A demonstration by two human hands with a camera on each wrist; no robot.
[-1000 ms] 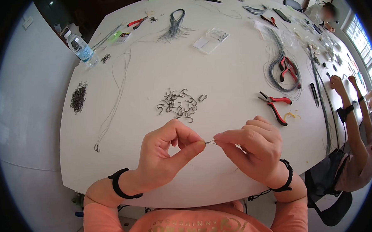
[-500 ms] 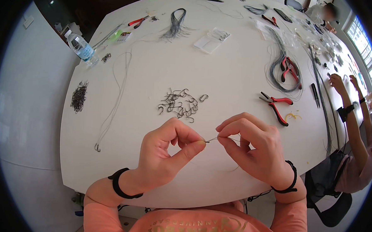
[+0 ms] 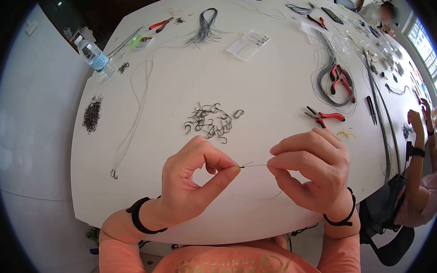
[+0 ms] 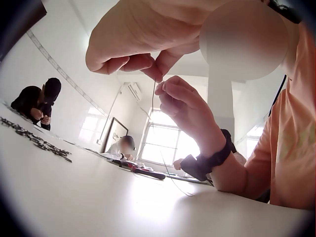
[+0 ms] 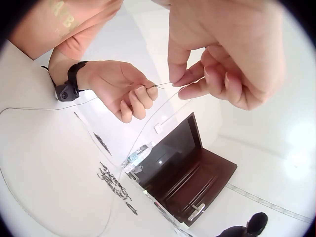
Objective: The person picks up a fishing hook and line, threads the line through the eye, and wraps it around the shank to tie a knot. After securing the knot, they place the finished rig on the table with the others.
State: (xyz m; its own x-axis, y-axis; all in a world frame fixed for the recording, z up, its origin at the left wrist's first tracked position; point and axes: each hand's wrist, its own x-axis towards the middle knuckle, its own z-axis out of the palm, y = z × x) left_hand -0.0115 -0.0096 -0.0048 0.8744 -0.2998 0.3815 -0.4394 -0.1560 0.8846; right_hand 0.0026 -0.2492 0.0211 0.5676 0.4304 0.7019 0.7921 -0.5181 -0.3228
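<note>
Between thumb and index finger, my left hand point(image 3: 189, 181) pinches a fishing hook point(image 3: 242, 167), mostly hidden by the fingertips; only its dark end shows. A thin fishing line point(image 3: 256, 165) runs straight from there to my right hand point(image 3: 314, 172), which pinches it between thumb and fingertips. A short loose end sticks up beside the hook. In the right wrist view, more line point(image 5: 148, 117) trails from the right fingertips down toward the table. Beyond my hands lies a loose pile of dark hooks point(image 3: 222, 123).
Red-handled pliers point(image 3: 332, 116) lie past my right hand. To the left are a dense dark pile point(image 3: 92, 115), a long line with hooks point(image 3: 114, 174) and a water bottle point(image 3: 93, 55). Line bundles point(image 3: 320, 85) and a clear box point(image 3: 241, 50) lie farther back. Another person sits right.
My right hand has moved right, away from the left, and the line between them is now longer and straight. The left hand has stayed nearly still.
</note>
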